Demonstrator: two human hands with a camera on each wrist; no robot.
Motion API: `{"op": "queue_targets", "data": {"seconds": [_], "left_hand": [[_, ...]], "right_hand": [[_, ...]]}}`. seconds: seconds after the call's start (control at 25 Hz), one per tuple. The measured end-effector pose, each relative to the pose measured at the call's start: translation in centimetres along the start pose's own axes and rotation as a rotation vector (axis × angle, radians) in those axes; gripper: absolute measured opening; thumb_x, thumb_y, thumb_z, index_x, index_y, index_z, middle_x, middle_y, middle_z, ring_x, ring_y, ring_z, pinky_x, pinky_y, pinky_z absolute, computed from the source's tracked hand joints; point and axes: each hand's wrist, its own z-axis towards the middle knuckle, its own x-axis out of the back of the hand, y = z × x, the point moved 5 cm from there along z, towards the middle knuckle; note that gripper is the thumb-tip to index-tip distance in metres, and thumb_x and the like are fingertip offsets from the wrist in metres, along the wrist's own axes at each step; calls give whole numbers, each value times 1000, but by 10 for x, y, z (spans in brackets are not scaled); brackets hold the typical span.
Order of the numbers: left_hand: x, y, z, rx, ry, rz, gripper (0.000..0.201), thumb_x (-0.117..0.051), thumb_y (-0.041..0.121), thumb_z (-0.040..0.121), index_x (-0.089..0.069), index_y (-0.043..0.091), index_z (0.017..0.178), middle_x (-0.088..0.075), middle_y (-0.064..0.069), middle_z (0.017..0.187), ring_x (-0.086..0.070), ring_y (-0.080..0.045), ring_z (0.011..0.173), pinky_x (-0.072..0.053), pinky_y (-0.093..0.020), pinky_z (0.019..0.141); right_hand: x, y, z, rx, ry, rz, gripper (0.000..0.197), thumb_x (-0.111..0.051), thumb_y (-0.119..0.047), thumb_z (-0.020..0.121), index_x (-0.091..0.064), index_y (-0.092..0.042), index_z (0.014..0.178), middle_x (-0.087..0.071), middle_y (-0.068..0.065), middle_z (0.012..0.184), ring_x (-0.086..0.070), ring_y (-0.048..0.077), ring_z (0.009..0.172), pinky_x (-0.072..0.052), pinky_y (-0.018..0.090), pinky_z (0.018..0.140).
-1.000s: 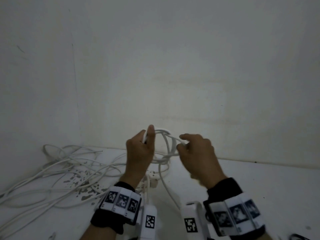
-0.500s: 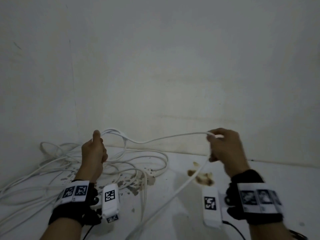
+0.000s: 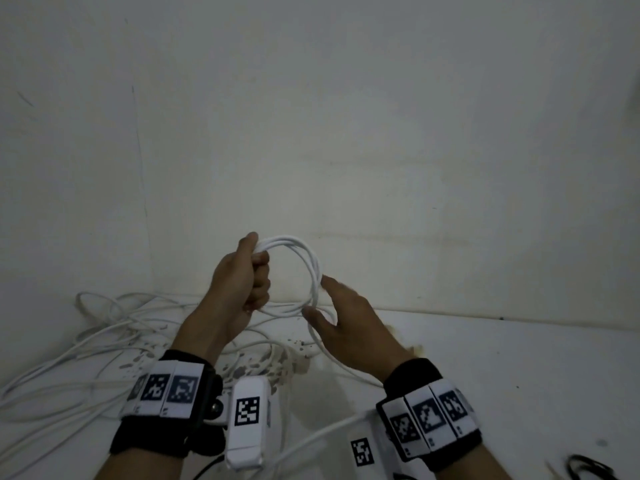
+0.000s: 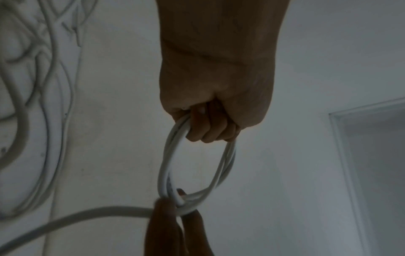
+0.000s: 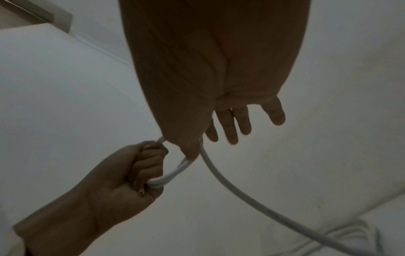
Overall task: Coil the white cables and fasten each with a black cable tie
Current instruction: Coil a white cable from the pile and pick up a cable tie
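Observation:
My left hand [image 3: 250,279] is raised in front of the wall and grips a small coil of white cable [image 3: 313,268] in its fist; the coil's loops [image 4: 166,166] hang from the curled fingers. My right hand [image 3: 341,315] is at the coil's lower right with its fingers [image 5: 232,124] held straight. The coil lies between its thumb [image 3: 311,314] and forefinger. From there the free cable [image 3: 334,356] trails down to the table [image 3: 502,375]. At the bottom right edge lies a black loop [image 3: 587,466], perhaps a cable tie.
A loose tangle of white cable [image 3: 114,327] covers the left of the white table, up to the wall corner [image 3: 142,188]. Brown stains [image 3: 298,344] mark the surface below my hands. A door frame [image 4: 342,155] shows in the left wrist view.
Half a second ago my hands were wide apart with a length of cable stretched between them. They have come together, the length is now a loop in the coil, and my right hand has opened.

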Motion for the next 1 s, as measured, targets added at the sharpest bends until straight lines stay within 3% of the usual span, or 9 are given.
{"op": "queue_targets", "data": {"seconds": [0.08,0.16,0.28,0.36,0.48,0.56,0.68,0.8,1.0], "left_hand": [[1,-1,-1,39,-18,-37,46,-37,43,104,-35,23,62,-19,8,47,-11,-8,36,-11,-19,36],[8,-4,1,79,-30,-27,45,-38,43,103,-36,23,63,-18,8,49,-12,-8,36,-11,-19,35],[8,-11,3,105,-46,-38,45,-39,42,103,-38,21,63,-18,8,49,-12,-7,36,-12,-19,34],[4,-15,4,107,-44,-103,44,-38,40,103,-39,21,63,-19,8,49,-12,-8,36,-12,-19,34],[2,-19,8,114,-36,-153,44,-35,40,103,-39,21,64,-19,7,48,-13,-8,35,-11,-19,34],[6,-22,9,122,-18,-202,44,-34,39,104,-38,21,64,-19,7,46,-13,-7,33,-10,-20,35],[11,-21,10,141,-4,-291,43,-34,37,103,-38,21,63,-21,8,45,-14,-6,31,-12,-19,33],[19,-19,14,177,6,-440,42,-34,36,102,-37,21,63,-22,8,42,-16,-6,29,-13,-18,29],[31,-19,18,201,23,-599,39,-33,33,102,-34,21,65,-23,8,38,-19,-7,26,-15,-19,27]], "right_hand": [[7,6,1,-45,115,83,23,-49,-41,100,-63,-24,95,-73,1,95,-67,21,91,-55,47,82],[25,18,0,-122,254,34,29,-46,-39,102,-58,-22,82,-67,-1,79,-62,20,73,-54,42,70],[37,29,-6,-223,308,-27,30,-44,-44,103,-57,-20,89,-64,-3,79,-59,18,70,-51,39,66],[32,29,-10,-272,235,-7,28,-51,-51,98,-56,-24,103,-62,-6,90,-61,17,85,-52,36,73],[34,13,-9,-176,146,-7,29,-63,-42,94,-51,-26,116,-58,-5,100,-57,12,92,-45,28,77],[36,-9,-10,-104,16,47,23,-66,-47,91,-58,-28,102,-65,-7,95,-60,7,82,-47,24,73],[26,-35,-21,-62,-388,89,28,-72,-54,84,-66,-33,101,-69,-11,100,-66,4,88,-56,27,82],[23,-49,-43,-64,-842,250,30,-77,-29,87,-69,-29,116,-75,-2,108,-69,12,98,-54,31,95],[28,-37,-56,-152,-994,93,29,-80,-31,83,-74,-28,111,-76,9,87,-61,2,63,-48,17,70]]}}
